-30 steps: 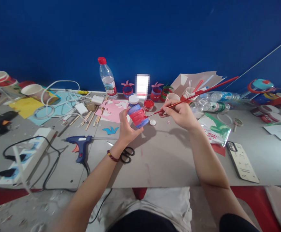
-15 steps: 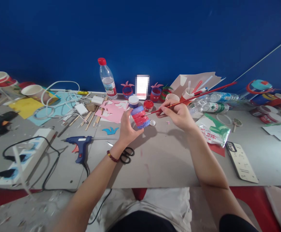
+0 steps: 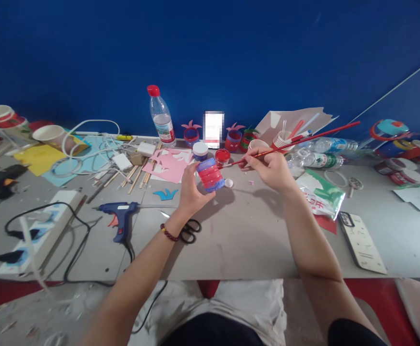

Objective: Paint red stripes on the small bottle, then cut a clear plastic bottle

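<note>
My left hand [image 3: 191, 191] grips a small ribbed cup [image 3: 210, 174], tilted over the table, its middle painted red and its two ends blue. My right hand [image 3: 267, 166] pinches a long red-handled paintbrush [image 3: 314, 134] whose bristle end points left, just right of the cup. Behind the cup stands an uncovered jar of red paint [image 3: 222, 156]; whether the bristles touch it I cannot tell. Beside that jar is a white-lidded jar of blue paint [image 3: 200, 151]. A small white cap [image 3: 228, 183] lies under the brush tip.
Black-handled scissors [image 3: 190, 231] lie beneath my left wrist, with a blue glue gun [image 3: 119, 214] and a power strip [image 3: 45, 230] further left. Along the back stand a water bottle [image 3: 162, 120] and a lit screen [image 3: 213, 129]. A phone [image 3: 363, 242] lies at the right.
The paintbrush and my right hand have shifted slightly right, and the bristles have drawn away from the cup's painted side. My left hand holds the cup nearly still.
</note>
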Available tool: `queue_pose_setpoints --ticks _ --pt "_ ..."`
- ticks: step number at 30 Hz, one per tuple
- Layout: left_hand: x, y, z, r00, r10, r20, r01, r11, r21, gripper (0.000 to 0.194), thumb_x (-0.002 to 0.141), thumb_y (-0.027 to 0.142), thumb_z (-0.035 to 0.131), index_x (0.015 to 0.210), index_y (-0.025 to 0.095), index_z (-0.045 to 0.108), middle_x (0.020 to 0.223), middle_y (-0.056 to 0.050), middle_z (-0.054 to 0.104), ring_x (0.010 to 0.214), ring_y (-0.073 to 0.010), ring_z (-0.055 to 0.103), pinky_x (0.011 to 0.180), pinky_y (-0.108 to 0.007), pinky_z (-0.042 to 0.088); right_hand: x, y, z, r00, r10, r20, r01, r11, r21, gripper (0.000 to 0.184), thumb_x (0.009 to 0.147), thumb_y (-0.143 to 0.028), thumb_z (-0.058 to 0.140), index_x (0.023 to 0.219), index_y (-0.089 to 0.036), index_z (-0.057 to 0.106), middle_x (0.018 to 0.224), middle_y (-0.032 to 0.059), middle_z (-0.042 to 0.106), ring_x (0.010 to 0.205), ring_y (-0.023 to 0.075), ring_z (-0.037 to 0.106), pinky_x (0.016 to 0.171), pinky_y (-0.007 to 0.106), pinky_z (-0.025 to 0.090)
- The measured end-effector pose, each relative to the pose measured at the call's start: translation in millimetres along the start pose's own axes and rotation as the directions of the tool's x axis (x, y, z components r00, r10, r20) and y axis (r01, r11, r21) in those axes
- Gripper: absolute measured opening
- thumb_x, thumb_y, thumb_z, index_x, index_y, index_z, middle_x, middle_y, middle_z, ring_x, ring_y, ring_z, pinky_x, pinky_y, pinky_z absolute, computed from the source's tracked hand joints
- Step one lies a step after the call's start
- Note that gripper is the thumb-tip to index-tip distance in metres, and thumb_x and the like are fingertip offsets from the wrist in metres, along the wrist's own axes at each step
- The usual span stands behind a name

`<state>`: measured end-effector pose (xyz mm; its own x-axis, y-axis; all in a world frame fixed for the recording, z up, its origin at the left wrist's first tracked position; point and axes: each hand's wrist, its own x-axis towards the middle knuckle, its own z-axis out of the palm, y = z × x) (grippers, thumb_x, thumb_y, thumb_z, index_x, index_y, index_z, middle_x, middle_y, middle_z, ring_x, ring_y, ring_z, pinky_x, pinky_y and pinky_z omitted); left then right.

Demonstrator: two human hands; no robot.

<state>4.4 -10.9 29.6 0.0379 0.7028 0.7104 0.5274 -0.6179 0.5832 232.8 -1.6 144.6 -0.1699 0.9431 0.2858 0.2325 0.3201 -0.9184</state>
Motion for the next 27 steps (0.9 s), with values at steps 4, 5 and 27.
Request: queue_pose_setpoints --ticks 4,5,27 --pt "-0.4 -2.0 2.0 1.0 0.016 -0.001 -0.016 1.0 0.02 0.094 0.06 0.024 0.081 0.14 0.028 0.033 0.13 -0.011 0.052 0.121 -0.0322 0.056 0.103 -0.054 0.049 -0.2 -1.1 -1.7 0.999 0.041 -0.006 -0.041 0.997 0.069 0.033 0.081 -0.051 0.076 0.078 -0.019 0.067 0.088 0.0046 0.069 0.081 0.0197 0.074 0.08 0.038 0.067" --pt "-0.5 -2.3 2.3 1.0 0.027 0.006 -0.027 0.999 0.028 0.094 0.06 0.025 0.081 0.14 0.029 0.033 0.13 -0.011 0.052 0.12 -0.0323 0.056 0.102 -0.054 0.049 -0.7 -1.2 -0.5 0.999 0.042 0.006 -0.042 0.995 0.091 0.033 0.081 -0.051 0.076 0.079 -0.019 0.068 0.088 0.0045 0.069 0.082 0.0198 0.074 0.08 0.038 0.067" --pt "-1.8 0.1 0.2 0.997 0.063 0.036 -0.065 0.995 0.08 0.099 0.056 0.019 0.083 0.141 0.025 0.032 0.132 -0.012 0.052 0.124 -0.0325 0.053 0.108 -0.054 0.045 3.4 -0.6 -0.5 0.998 0.062 -0.024 -0.061 0.996 0.067 0.039 0.075 -0.056 0.079 0.074 -0.019 0.066 0.083 0.0044 0.068 0.08 0.0212 0.075 0.078 0.039 0.068"
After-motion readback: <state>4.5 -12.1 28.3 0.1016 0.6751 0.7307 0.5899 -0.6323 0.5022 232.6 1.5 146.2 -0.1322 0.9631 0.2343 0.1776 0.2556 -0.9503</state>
